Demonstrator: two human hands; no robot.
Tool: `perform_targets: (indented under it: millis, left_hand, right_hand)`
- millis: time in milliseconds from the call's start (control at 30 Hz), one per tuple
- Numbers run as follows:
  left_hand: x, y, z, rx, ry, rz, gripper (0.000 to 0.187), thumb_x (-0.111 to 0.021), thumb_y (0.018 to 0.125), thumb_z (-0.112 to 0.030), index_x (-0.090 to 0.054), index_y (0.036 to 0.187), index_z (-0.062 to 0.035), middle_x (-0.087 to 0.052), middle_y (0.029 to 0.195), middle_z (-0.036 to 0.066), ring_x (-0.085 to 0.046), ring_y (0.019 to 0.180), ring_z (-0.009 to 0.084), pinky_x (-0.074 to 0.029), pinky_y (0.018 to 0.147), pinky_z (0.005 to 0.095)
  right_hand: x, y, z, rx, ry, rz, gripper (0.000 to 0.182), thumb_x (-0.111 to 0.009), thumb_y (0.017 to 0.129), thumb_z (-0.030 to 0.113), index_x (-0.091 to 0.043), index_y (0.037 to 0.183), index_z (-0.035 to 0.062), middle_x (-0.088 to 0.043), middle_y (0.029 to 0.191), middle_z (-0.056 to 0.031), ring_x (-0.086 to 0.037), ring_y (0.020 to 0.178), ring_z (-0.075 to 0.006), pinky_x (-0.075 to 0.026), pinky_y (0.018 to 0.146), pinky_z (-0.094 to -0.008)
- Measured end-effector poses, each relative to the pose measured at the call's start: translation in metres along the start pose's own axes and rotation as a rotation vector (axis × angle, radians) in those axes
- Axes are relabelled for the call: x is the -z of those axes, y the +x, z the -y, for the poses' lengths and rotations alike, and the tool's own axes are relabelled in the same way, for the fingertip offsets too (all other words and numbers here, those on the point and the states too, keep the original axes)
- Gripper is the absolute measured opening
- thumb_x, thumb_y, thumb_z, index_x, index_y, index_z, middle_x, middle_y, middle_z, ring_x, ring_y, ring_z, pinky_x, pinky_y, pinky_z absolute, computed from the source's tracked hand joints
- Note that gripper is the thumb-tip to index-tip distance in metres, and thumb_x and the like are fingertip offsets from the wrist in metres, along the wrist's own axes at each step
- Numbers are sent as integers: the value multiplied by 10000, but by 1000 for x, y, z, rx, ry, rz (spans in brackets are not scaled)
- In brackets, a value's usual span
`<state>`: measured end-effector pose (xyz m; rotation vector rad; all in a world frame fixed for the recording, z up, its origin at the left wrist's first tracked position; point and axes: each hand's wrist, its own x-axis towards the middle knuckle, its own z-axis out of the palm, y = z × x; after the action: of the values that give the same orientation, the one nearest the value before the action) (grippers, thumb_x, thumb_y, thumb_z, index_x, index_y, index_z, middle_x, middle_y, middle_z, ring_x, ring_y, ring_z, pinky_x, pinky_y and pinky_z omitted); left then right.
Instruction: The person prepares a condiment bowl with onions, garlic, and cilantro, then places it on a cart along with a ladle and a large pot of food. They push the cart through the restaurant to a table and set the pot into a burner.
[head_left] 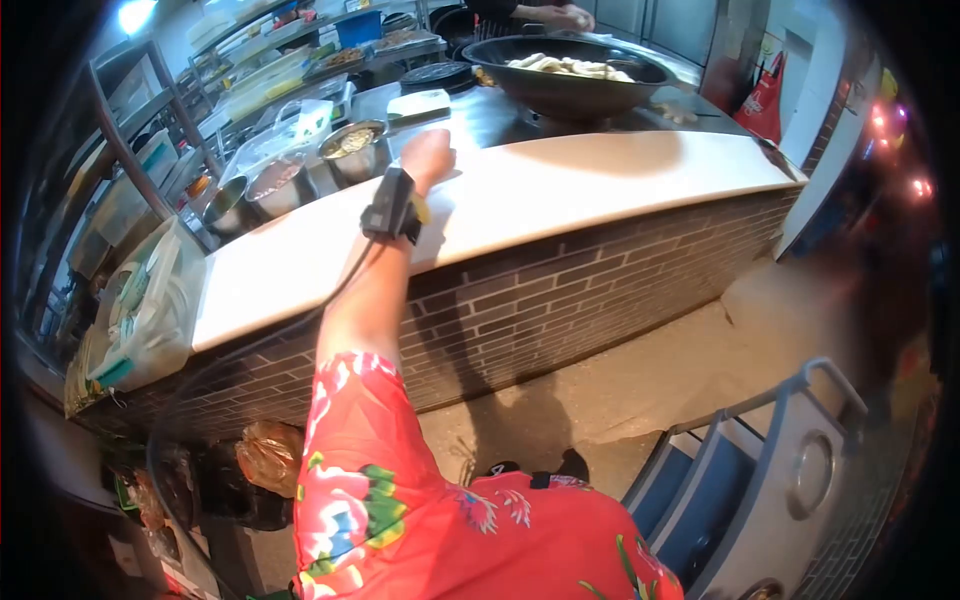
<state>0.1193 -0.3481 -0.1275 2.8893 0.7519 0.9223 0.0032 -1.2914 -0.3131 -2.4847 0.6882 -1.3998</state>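
My left hand [428, 158] is stretched out over the far edge of the white counter [560, 180], its fingers curled closed. What they hold, if anything, is hidden from this angle. A black device with a cable [390, 205] is strapped round the wrist. Just left of the hand stands a metal pot [357, 165] of pale chopped bits. Beside that pot are another metal pot [282, 190] with pinkish contents and a third pot [230, 208]. Behind the hand lies a white-topped tray [418, 106]. My right hand is out of view.
A large dark wok [570, 95] with pale pieces sits beyond the counter, near another person's hand [568, 18]. A plastic bin [165, 310] stands at the counter's left end. Shelving [140, 100] rises at left. A grey cart [750, 480] with blue shelves stands at lower right.
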Motion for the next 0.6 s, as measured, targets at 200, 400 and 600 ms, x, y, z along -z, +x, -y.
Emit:
perform_targets:
  millis: [200, 400, 600]
  left_hand:
    - [-40, 17, 98, 113, -8, 30, 282, -625, 761, -242, -626, 940, -25, -632, 917, 192, -597, 897, 346, -467, 784, 417]
    - [-3, -2, 86, 10, -221, 288, 269, -651, 709, -205, -643, 900, -16, -635, 859, 193, -617, 807, 325, -483, 716, 387]
    - [11, -10, 9, 7, -664, 244, 180, -601, 729, -45, -593, 898, 15, -630, 792, 98, -613, 747, 168, -478, 649, 290]
  right_hand:
    - [-69, -24, 172, 347, 300, 301, 403, -459, 869, -3, -404, 1269, -2, -447, 1254, -170, -487, 1111, -281, -405, 939, -356]
    - [-60, -56, 287, 431, 589, 420, 369, -453, 873, 7, -445, 1242, 7, -456, 1244, -134, -548, 978, -245, -454, 828, -305]
    - [-45, -65, 297, 306, 607, 458, 340, -457, 867, -7, -481, 1206, 0, -487, 1203, -122, -540, 985, -219, -448, 849, -298]
